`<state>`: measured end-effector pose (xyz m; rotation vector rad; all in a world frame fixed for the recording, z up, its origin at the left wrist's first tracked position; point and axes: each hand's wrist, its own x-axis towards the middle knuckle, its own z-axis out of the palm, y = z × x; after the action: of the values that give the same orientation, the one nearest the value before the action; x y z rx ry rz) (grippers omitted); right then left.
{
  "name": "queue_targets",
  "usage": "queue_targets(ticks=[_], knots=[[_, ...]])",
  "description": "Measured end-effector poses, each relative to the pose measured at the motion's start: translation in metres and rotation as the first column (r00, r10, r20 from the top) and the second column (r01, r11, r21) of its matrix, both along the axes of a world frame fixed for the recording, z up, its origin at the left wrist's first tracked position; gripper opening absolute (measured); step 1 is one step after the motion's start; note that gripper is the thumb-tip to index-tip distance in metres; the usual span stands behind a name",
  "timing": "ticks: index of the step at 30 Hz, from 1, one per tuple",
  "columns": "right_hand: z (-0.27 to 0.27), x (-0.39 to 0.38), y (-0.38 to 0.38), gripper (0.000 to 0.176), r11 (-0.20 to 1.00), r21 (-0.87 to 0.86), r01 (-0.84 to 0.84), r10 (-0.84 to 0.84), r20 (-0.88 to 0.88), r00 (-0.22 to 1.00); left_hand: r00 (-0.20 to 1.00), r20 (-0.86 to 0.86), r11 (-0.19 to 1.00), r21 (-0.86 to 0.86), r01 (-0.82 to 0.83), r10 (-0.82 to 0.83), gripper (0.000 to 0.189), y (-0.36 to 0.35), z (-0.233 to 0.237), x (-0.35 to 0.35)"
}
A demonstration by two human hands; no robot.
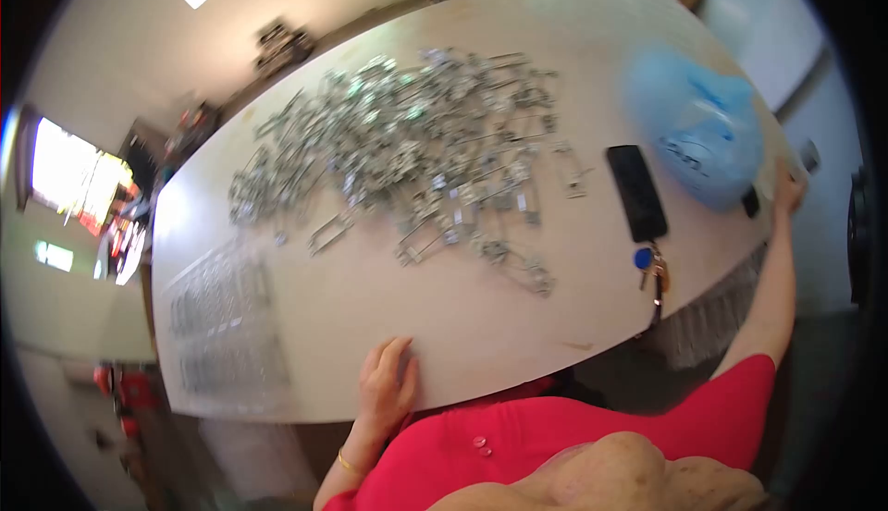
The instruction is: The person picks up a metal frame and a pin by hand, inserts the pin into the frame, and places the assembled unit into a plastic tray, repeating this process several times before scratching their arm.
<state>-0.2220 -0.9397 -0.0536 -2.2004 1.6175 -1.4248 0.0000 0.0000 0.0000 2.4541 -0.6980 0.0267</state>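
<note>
My left hand (387,386) rests at the near edge of the white table, fingers loosely stretched out and holding nothing. At the far right my right hand (788,189) reaches to the table's edge, beside a blue plastic bag (708,132) and a small black object (750,202). Its fingers are small and blurred, so what they hold, if anything, does not show. A large pile of metal pieces with wire frames (398,132) spreads over the table's middle, and a few lie loose along its near side. Neither hand touches the pile.
A black phone (636,194) lies right of the pile, with keys and a blue tag (644,258) below it. Clear plastic packaging (227,326) covers the table's left corner. More clear plastic (708,321) hangs beneath the right edge. The white table (499,344) has a curved-looking outline.
</note>
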Motion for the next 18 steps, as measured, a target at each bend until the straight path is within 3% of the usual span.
queue_targets(ticks=[2,3,4,5,6,7,11,15,17,18], knots=[[-0.044,-0.015,-0.020,0.081,0.984,0.120,0.130,-0.121,-0.075,0.990,0.993,0.095,0.998,0.014,0.065,-0.066,0.032,-0.002,0.024,-0.012],[0.062,-0.011,-0.057,0.078,0.984,0.056,0.171,-0.160,-0.170,0.972,0.997,0.057,0.990,-0.129,0.057,-0.050,0.030,-0.041,-0.020,-0.011],[0.046,-0.002,-0.031,0.064,0.981,-0.002,0.193,-0.191,-0.133,0.973,0.996,0.071,0.992,-0.109,0.059,-0.052,0.029,-0.035,-0.014,-0.010],[0.031,0.007,-0.024,0.064,0.980,0.010,0.197,-0.195,-0.106,0.975,0.997,0.075,0.999,-0.051,0.010,-0.006,0.029,-0.025,-0.009,-0.005],[0.016,0.009,-0.025,0.064,0.981,0.045,0.190,-0.186,-0.086,0.979,0.990,0.122,0.997,-0.025,0.068,-0.064,0.031,-0.016,-0.005,0.001],[0.019,0.008,-0.027,0.064,0.981,0.058,0.183,-0.180,-0.060,0.982,0.979,0.158,0.990,-0.034,0.136,-0.129,0.032,-0.018,-0.008,0.003],[0.015,0.010,-0.009,0.066,0.984,0.120,0.135,-0.143,0.057,0.988,0.974,0.196,0.993,-0.009,0.117,-0.113,0.034,-0.020,-0.010,0.002],[0.024,0.012,0.036,0.068,0.984,0.180,-0.004,-0.048,0.284,0.958,0.963,0.208,0.985,0.014,0.170,-0.169,0.037,-0.009,-0.011,0.003],[0.034,0.009,0.062,0.070,0.964,0.194,-0.180,0.064,0.487,0.871,0.961,0.212,0.984,0.003,0.179,-0.176,0.037,-0.004,-0.012,0.002],[0.038,0.005,0.068,0.060,0.927,0.213,-0.309,0.112,0.630,0.768,0.961,0.188,0.978,-0.017,0.209,-0.202,0.037,-0.002,-0.011,0.001]])
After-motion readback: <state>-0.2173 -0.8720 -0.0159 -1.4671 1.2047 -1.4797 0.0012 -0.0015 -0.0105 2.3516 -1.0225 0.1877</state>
